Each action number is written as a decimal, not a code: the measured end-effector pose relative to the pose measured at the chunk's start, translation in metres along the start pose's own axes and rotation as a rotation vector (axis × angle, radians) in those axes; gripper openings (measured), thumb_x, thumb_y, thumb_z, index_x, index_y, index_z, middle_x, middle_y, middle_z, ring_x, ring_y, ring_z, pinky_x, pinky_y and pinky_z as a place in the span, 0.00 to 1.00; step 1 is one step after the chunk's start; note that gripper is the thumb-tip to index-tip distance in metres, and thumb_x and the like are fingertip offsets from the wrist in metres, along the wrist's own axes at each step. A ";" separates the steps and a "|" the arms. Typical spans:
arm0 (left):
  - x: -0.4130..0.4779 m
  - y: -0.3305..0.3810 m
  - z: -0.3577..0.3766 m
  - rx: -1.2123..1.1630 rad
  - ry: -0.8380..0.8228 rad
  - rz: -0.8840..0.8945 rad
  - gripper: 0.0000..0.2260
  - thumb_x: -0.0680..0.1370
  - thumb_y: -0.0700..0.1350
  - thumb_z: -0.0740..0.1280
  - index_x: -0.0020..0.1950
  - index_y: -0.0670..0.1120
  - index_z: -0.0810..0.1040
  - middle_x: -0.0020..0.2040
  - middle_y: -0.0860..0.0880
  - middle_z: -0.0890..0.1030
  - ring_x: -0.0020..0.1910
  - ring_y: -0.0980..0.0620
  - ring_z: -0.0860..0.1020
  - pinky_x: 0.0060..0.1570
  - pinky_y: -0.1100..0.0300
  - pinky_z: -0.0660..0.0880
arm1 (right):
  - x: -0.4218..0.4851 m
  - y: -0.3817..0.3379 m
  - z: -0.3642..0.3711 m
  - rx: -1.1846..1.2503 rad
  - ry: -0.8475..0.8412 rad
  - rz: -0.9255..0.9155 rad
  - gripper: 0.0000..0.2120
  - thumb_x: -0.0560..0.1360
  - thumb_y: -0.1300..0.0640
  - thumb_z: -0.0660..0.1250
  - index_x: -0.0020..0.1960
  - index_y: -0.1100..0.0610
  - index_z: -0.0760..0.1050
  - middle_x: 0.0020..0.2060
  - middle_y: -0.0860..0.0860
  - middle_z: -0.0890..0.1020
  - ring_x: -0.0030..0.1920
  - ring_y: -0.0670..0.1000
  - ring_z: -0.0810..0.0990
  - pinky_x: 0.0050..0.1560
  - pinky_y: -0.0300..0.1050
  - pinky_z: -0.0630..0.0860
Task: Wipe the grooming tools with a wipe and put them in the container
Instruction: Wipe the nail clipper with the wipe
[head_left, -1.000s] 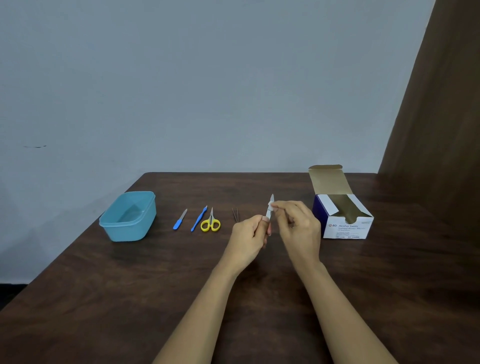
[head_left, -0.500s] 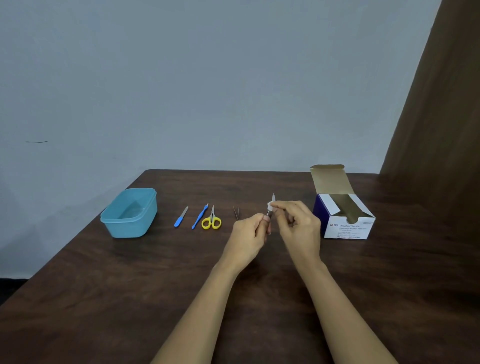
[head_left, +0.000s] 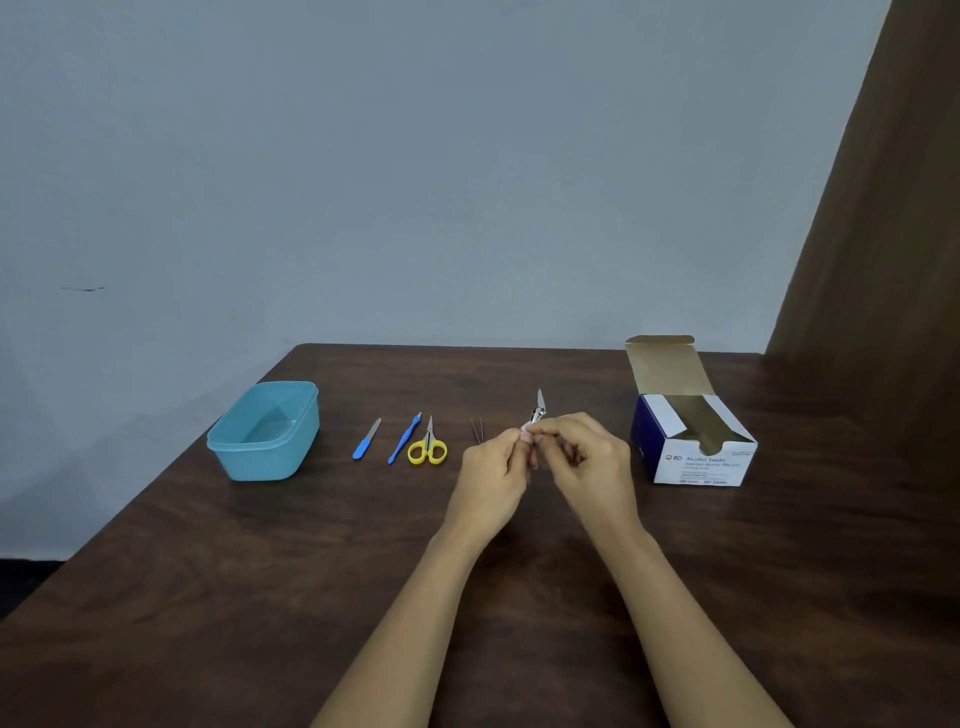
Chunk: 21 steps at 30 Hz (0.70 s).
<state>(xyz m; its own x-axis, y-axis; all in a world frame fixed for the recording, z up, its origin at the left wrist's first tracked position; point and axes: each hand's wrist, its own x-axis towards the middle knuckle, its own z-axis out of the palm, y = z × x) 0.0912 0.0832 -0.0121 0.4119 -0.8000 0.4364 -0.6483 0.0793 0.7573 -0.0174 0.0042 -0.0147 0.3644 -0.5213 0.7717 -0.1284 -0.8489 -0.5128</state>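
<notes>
My left hand (head_left: 493, 467) grips the lower end of a small metal nail clipper (head_left: 538, 408), whose tip points up and away. My right hand (head_left: 587, 457) pinches a small white wipe (head_left: 525, 429) around the tool just above my left fingers. On the table to the left lie thin tweezers (head_left: 477, 430), yellow-handled scissors (head_left: 427, 447), a blue-handled cuticle tool (head_left: 404, 439) and a blue-handled nail file (head_left: 367, 439). A light blue plastic container (head_left: 263, 431) stands open at the far left, with nothing visible inside.
An open box of alcohol swabs (head_left: 693, 441) stands right of my hands, its flap raised. The dark wooden table (head_left: 260, 597) ends at a grey wall behind and drops off on the left. A brown panel (head_left: 883, 260) rises at the right.
My right hand has slid the wipe down the tool toward my left fingers, so more of the metal tip shows. The tools on the table have not moved.
</notes>
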 end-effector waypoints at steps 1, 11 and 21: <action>0.000 -0.001 0.000 0.001 0.004 -0.004 0.15 0.83 0.48 0.56 0.37 0.52 0.73 0.30 0.55 0.74 0.30 0.60 0.74 0.35 0.64 0.71 | 0.000 0.000 0.000 0.016 -0.017 -0.009 0.10 0.72 0.67 0.71 0.49 0.55 0.84 0.42 0.47 0.82 0.37 0.41 0.77 0.37 0.29 0.72; -0.002 0.001 0.002 -0.038 -0.017 0.033 0.16 0.83 0.48 0.56 0.36 0.53 0.71 0.29 0.54 0.73 0.30 0.60 0.73 0.34 0.67 0.69 | 0.001 0.001 -0.002 0.041 0.028 0.064 0.09 0.72 0.66 0.72 0.49 0.55 0.84 0.41 0.44 0.81 0.38 0.41 0.78 0.36 0.28 0.71; 0.000 -0.002 -0.001 -0.083 -0.014 0.010 0.16 0.82 0.49 0.58 0.38 0.48 0.76 0.28 0.54 0.74 0.30 0.61 0.74 0.35 0.69 0.70 | 0.003 -0.006 -0.004 0.229 -0.033 0.218 0.11 0.73 0.65 0.70 0.46 0.50 0.83 0.39 0.44 0.82 0.38 0.43 0.79 0.38 0.34 0.75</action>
<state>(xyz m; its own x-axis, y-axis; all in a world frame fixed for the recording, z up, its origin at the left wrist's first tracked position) 0.0931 0.0839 -0.0130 0.3960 -0.8070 0.4381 -0.5966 0.1366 0.7908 -0.0190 0.0076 -0.0084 0.3816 -0.6823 0.6236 0.0027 -0.6738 -0.7389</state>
